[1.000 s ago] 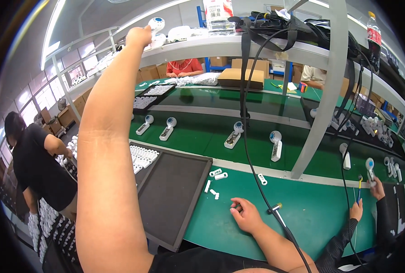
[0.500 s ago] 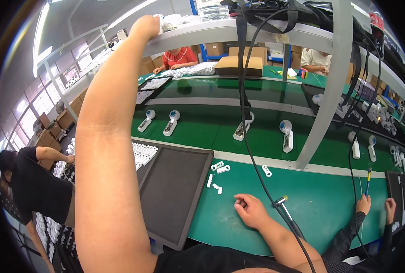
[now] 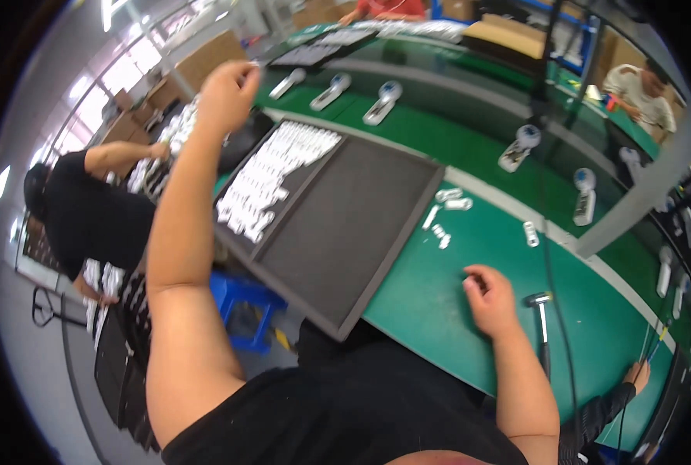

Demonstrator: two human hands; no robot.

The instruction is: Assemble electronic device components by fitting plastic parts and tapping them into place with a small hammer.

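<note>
Fingers of our left hand (image 3: 228, 97) curl together, contents, if any, unclear to us, dark tray (image 3: 361, 209) to their right part-filled with white parts (image 3: 264, 170); our right hand (image 3: 491, 301) curls loosely, thumb apart, hammer (image 3: 543, 322) right of its fingers, uncovered devices (image 3: 518, 151) beyond them.

The head view originates from the left unit of two fisheye cameras worn side by side on the person's head. It faces downward and forward across the bench (image 3: 407, 302). The black shirt (image 3: 322, 411) occupies the near edge at close range; the left hand (image 3: 228, 94) and right hand (image 3: 491, 298) lie farther out. The frame is canted: the bench's far edge slopes nearer toward the right.
</note>
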